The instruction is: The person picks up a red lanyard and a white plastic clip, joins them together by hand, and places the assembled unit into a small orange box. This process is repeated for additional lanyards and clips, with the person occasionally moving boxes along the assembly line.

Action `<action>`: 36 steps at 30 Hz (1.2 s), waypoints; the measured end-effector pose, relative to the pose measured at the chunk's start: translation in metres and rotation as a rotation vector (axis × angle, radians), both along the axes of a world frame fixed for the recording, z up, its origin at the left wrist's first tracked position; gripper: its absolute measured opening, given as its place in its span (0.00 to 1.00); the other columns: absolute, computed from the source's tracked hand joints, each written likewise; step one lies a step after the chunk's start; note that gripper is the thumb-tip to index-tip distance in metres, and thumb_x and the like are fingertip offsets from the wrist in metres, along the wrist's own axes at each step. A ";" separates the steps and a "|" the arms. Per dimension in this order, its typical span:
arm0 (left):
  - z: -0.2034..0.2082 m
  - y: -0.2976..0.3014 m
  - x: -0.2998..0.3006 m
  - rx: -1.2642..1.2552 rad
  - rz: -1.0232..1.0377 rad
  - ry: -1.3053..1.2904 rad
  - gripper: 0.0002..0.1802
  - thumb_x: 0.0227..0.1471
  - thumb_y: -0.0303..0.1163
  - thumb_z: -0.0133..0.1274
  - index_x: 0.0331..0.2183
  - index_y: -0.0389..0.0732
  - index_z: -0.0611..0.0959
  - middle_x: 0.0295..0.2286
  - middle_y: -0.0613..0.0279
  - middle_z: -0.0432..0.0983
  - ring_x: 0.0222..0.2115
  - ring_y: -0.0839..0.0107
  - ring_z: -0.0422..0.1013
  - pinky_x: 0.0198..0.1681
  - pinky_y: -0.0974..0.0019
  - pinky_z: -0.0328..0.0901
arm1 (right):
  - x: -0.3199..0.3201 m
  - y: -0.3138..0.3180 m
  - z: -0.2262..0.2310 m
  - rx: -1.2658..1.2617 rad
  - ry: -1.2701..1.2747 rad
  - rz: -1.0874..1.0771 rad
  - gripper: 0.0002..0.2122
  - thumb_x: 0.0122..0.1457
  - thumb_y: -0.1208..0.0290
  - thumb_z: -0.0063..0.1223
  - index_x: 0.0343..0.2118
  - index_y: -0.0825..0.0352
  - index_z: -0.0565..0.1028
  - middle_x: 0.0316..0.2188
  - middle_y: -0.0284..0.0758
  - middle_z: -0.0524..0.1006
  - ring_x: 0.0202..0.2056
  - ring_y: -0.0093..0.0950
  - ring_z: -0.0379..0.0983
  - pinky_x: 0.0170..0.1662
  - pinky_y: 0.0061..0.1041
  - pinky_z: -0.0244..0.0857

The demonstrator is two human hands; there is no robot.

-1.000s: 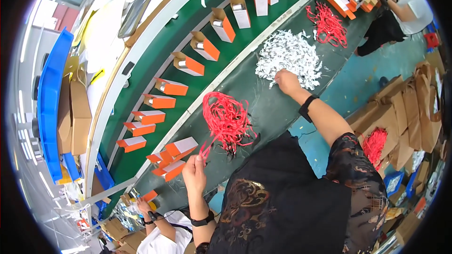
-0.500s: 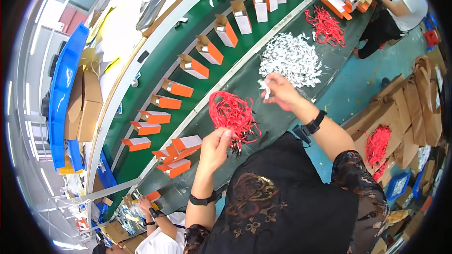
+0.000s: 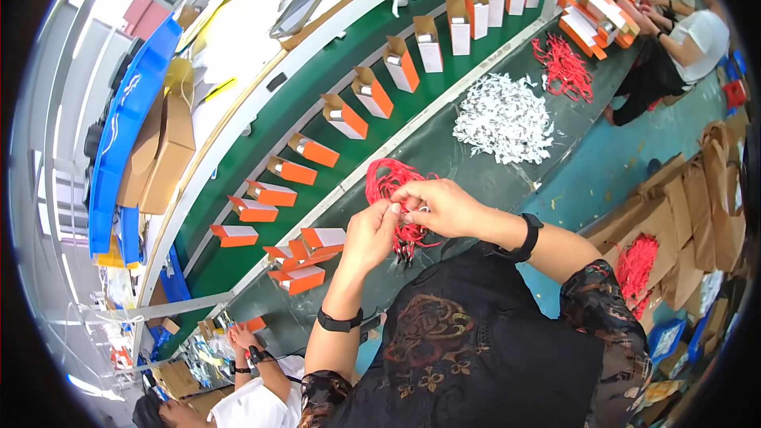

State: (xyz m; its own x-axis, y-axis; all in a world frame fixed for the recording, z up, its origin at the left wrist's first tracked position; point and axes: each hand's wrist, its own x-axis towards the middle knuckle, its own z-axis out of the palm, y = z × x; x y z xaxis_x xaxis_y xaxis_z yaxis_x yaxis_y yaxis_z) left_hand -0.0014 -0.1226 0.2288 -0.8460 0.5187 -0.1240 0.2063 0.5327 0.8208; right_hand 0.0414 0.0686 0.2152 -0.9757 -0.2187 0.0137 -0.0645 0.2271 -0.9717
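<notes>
My two hands meet over the near edge of a pile of red cords [image 3: 385, 177] with dark ends, lying on the dark work surface. My left hand [image 3: 369, 236] is closed, thumb and fingertips pinched together; what it holds is hidden. Against its fingertips, my right hand [image 3: 445, 209] is closed in a pinch. A bit of a small white piece [image 3: 422, 208] shows at its fingers. Farther off to the right lies a heap of small white pieces [image 3: 502, 120], and beyond it a second bunch of red cords [image 3: 564, 67].
Orange-and-white boxes [image 3: 344, 117] stand in a row on the green conveyor [image 3: 261, 143]. Several more boxes [image 3: 298, 277] lie left of my hands. Co-workers sit at far right [image 3: 697, 40] and lower left [image 3: 265, 396]. Brown cartons [image 3: 674, 206] lie on the right.
My right hand has moved left from beside the white heap, carrying a small white piece, to meet my left hand at the red cords. The view has shifted slightly.
</notes>
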 end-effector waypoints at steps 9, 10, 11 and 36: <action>-0.046 0.007 0.014 1.121 0.252 -0.460 0.08 0.63 0.33 0.50 0.35 0.39 0.76 0.28 0.68 0.73 0.28 0.80 0.68 0.33 0.74 0.65 | -0.008 -0.010 0.029 -0.566 -0.201 0.052 0.07 0.55 0.81 0.61 0.34 0.69 0.73 0.27 0.32 0.79 0.29 0.15 0.75 0.30 0.16 0.68; -0.028 0.024 0.025 1.143 0.359 -0.553 0.10 0.63 0.37 0.49 0.36 0.40 0.77 0.29 0.67 0.73 0.29 0.78 0.69 0.34 0.72 0.65 | -0.012 -0.012 0.036 -0.562 -0.140 0.043 0.04 0.56 0.82 0.60 0.32 0.69 0.75 0.27 0.32 0.79 0.29 0.15 0.75 0.29 0.16 0.68; -0.011 0.033 0.033 1.165 0.470 -0.643 0.12 0.64 0.40 0.48 0.37 0.42 0.77 0.29 0.66 0.74 0.29 0.76 0.70 0.34 0.70 0.66 | -0.016 -0.015 0.036 -0.552 -0.142 0.066 0.04 0.56 0.82 0.60 0.32 0.69 0.75 0.27 0.32 0.79 0.29 0.15 0.75 0.29 0.16 0.68; 0.013 -0.088 0.041 1.363 0.705 -1.003 0.09 0.64 0.34 0.48 0.44 0.43 0.76 0.31 0.69 0.75 0.29 0.79 0.71 0.31 0.76 0.66 | -0.058 -0.117 0.034 0.258 1.193 0.138 0.12 0.38 0.77 0.61 0.29 0.72 0.77 0.34 0.40 0.77 0.33 0.36 0.77 0.34 0.30 0.74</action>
State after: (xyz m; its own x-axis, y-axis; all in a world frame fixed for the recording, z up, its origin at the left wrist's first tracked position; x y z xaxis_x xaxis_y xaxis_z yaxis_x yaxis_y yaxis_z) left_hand 0.0394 -0.2102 0.2414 -0.8068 0.3019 -0.5079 -0.5188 -0.7734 0.3643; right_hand -0.0165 -0.0482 0.2493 -0.3502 -0.4473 0.8229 -0.9209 0.3248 -0.2154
